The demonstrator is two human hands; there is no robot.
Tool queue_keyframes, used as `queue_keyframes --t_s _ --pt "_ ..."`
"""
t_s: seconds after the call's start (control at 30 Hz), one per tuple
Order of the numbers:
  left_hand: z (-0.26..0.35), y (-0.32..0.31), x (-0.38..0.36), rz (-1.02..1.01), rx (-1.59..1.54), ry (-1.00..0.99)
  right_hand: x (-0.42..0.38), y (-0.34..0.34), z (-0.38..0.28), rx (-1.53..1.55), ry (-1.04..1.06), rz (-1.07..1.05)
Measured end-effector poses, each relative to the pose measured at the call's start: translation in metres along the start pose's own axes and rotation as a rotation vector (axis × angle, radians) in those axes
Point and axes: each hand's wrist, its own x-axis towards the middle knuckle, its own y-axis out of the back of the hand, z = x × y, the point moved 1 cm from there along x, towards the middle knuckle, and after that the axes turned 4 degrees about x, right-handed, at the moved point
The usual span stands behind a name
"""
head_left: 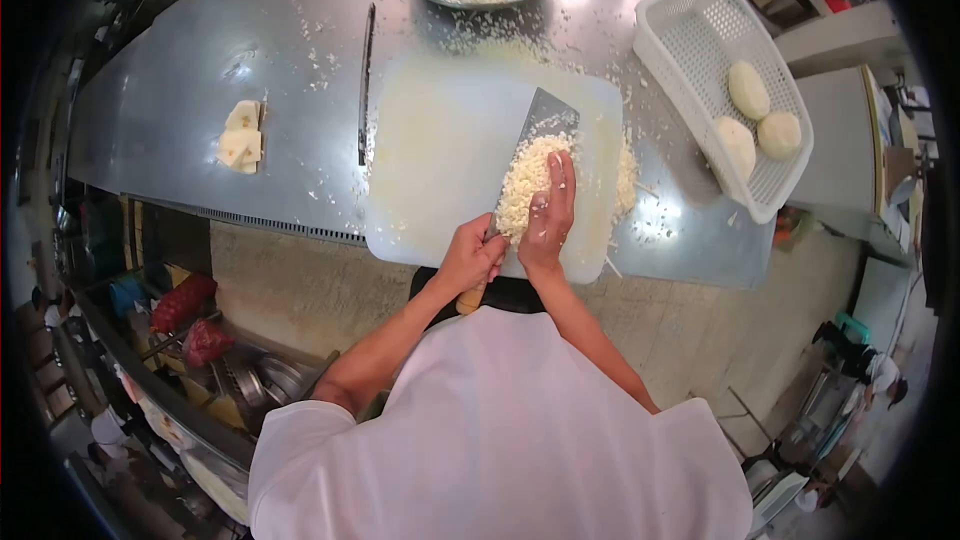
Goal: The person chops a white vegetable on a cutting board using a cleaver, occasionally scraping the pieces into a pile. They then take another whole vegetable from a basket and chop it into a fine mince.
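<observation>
My left hand (474, 258) is closed round the handle of a broad knife (548, 112), whose blade lies on the white cutting board (440, 160) and points away from me. Finely chopped pale food (525, 188) is heaped on and beside the blade. With its fingers stretched out, my right hand (550, 218) rests against the right side of this heap, and crumbs stick to its fingers. More chopped bits lie along the board's right edge.
A metal bowl (480, 2) heaped with chopped food stands beyond the board. At the right, a white basket (690, 90) holds three peeled pale pieces. Slices (240, 148) and a long dark rod (367, 85) lie left on the metal table. Distant people are visible lower right.
</observation>
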Motion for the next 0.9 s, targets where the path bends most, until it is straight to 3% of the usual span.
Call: queue_keyframes --t_s 0.13,0.3,0.37,0.47,0.53,0.57,0.63,0.67,0.73,0.8,0.9 --pt "0.076 0.017 0.005 0.068 0.119 -0.098 0.061 -0.020 -0.041 0.017 0.145 0.071" --pt "0.200 0.041 0.050 0.292 0.283 -0.463 0.202 -0.074 -0.078 0.173 0.368 0.114" --pt "0.241 0.055 0.093 0.414 0.431 -0.560 0.257 -0.093 -0.083 0.389 0.240 0.032" --pt "0.260 0.084 0.155 0.586 0.571 -0.678 0.290 -0.092 -0.066 0.296 0.173 0.063" --pt "0.267 0.104 0.162 0.718 0.942 -0.499 0.277 -0.066 -0.037 0.151 0.203 0.027" --pt "0.252 0.105 0.148 0.833 0.943 -0.650 0.270 -0.048 -0.013 0.102 0.207 0.010" --pt "0.230 0.107 0.100 0.827 0.914 -0.636 0.237 -0.007 0.050 -0.139 0.191 -0.015" --pt "0.209 0.118 0.081 0.732 0.787 -0.755 0.216 0.008 0.080 -0.332 0.176 -0.021" --pt "0.167 0.136 0.045 0.533 0.716 -0.634 0.161 0.025 0.136 -0.613 0.191 -0.078" --pt "0.151 0.147 0.026 0.421 0.927 -0.540 0.110 0.028 0.108 -0.900 0.187 -0.183" --pt "0.134 0.158 0.046 0.362 1.271 -0.587 0.053 0.015 0.076 -0.585 0.221 -0.323"
